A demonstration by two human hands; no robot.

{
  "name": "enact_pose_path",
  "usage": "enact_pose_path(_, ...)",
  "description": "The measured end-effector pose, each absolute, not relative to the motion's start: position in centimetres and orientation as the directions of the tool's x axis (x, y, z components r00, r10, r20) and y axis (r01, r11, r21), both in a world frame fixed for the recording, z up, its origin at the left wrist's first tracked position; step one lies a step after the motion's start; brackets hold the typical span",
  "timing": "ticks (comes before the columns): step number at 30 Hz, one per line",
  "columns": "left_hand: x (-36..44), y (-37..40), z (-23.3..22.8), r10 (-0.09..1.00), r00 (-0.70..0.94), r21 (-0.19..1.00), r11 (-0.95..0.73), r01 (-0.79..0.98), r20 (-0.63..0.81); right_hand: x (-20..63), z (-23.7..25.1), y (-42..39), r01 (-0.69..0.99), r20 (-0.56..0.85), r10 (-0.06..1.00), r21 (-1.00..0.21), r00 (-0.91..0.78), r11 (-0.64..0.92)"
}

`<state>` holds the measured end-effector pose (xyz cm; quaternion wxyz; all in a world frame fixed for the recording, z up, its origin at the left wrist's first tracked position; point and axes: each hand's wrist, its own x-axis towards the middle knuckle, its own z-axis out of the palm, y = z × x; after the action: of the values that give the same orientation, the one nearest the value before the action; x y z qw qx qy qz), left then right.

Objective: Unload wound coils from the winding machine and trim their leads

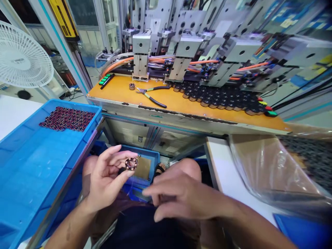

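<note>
Head view, one moment at a winding-station bench. My left hand [109,176] holds one small ring-shaped copper-wound coil [131,163] pinched between thumb and fingertips, the other fingers loosely spread; the coil sits above my lap, just in front of a small blue bin [153,162]. My right hand [178,197] hovers palm-down below and to the right of the coil, fingers loosely extended and blurred; I cannot tell whether it grips anything, though a fine wire strand seems to run down from the coil towards it.

Progress, as I judge it: one coil is under handling and not yet set down; a batch of like coils [67,118] lies in the far corner of the large blue tray [33,173] at my left, most of the tray floor bare, so I take the bulk of the work to remain.

Counts: two hands; one coil in hand; one dense batch in the tray, too many and too small to count; one pair of pliers [151,95] and one loose ring part [132,86] on the orange bench top [181,103]; rows of dark bobbins [223,98] under the machine heads, uncountable; one white fan [23,55]; one clear plastic bag [269,169] at right.
</note>
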<state>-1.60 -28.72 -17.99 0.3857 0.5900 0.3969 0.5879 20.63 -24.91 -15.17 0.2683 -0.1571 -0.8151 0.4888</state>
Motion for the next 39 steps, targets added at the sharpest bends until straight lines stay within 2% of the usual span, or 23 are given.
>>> enact_pose_path(2,-1.5,-29.1,-18.0,0.910,0.051,0.910,-0.414,0.040,0.412,20.3,-15.4,-24.3,-0.039,0.138,0.710,-0.987,-0.691,0.154)
enact_pose_path(3,-1.4,-29.2,-18.0,0.904,0.082,0.904,-0.425,0.050,0.420,20.0,-15.5,-24.1,-0.086,0.057,0.775,-0.996,-0.630,0.003)
enact_pose_path(5,-1.2,-29.4,-18.1,0.894,0.138,0.897,-0.437,0.064,0.426,19.1,-15.4,-23.9,-0.193,-0.065,0.811,-0.957,-0.582,-0.215)
enact_pose_path(7,-0.8,-29.4,-18.2,0.890,0.155,0.894,-0.443,0.072,0.429,18.2,-15.4,-24.0,-0.250,-0.103,0.800,-0.920,-0.591,-0.303)
enact_pose_path(12,-0.2,-29.0,-18.4,0.877,0.074,0.878,-0.477,0.030,0.474,16.9,-16.7,-25.4,-0.271,-0.091,0.858,-0.927,-0.506,-0.259)
enact_pose_path(15,-0.3,-28.9,-18.2,0.902,0.034,0.902,-0.430,-0.029,0.431,17.0,-18.2,-26.5,-0.334,-0.085,0.879,-0.905,-0.469,-0.265)
enact_pose_path(18,-0.7,-29.1,-18.1,0.918,0.050,0.919,-0.393,-0.033,0.395,17.5,-18.5,-26.8,-0.323,-0.107,0.862,-0.899,-0.495,-0.297)
enact_pose_path(23,-0.6,-29.5,-18.3,0.906,0.122,0.912,-0.410,0.020,0.405,17.8,-16.9,-26.3,-0.236,-0.042,0.888,-0.957,-0.458,-0.167)
enact_pose_path(27,-0.4,-29.5,-18.2,0.938,0.118,0.944,-0.315,-0.096,0.325,17.5,-17.3,-26.8,-0.306,-0.079,0.899,-0.924,-0.432,-0.228)
enact_pose_path(29,-0.6,-29.5,-17.9,0.950,0.131,0.952,-0.262,-0.157,0.283,17.6,-17.7,-27.0,-0.287,-0.105,0.891,-0.924,-0.442,-0.252)
enact_pose_path(31,-0.9,-29.3,-17.7,0.955,0.150,0.958,-0.228,-0.172,0.254,17.9,-17.6,-26.9,-0.242,-0.079,0.890,-0.948,-0.449,-0.206)
enact_pose_path(35,-1.1,-28.9,-17.5,0.951,0.183,0.964,-0.228,-0.136,0.251,18.1,-16.3,-26.1,-0.135,0.055,0.893,-0.991,-0.446,-0.006)
enact_pose_path(39,-0.6,-28.5,-17.5,0.958,0.200,0.976,-0.184,-0.117,0.205,18.2,-15.9,-25.7,-0.040,0.089,0.887,-0.996,-0.454,0.080)
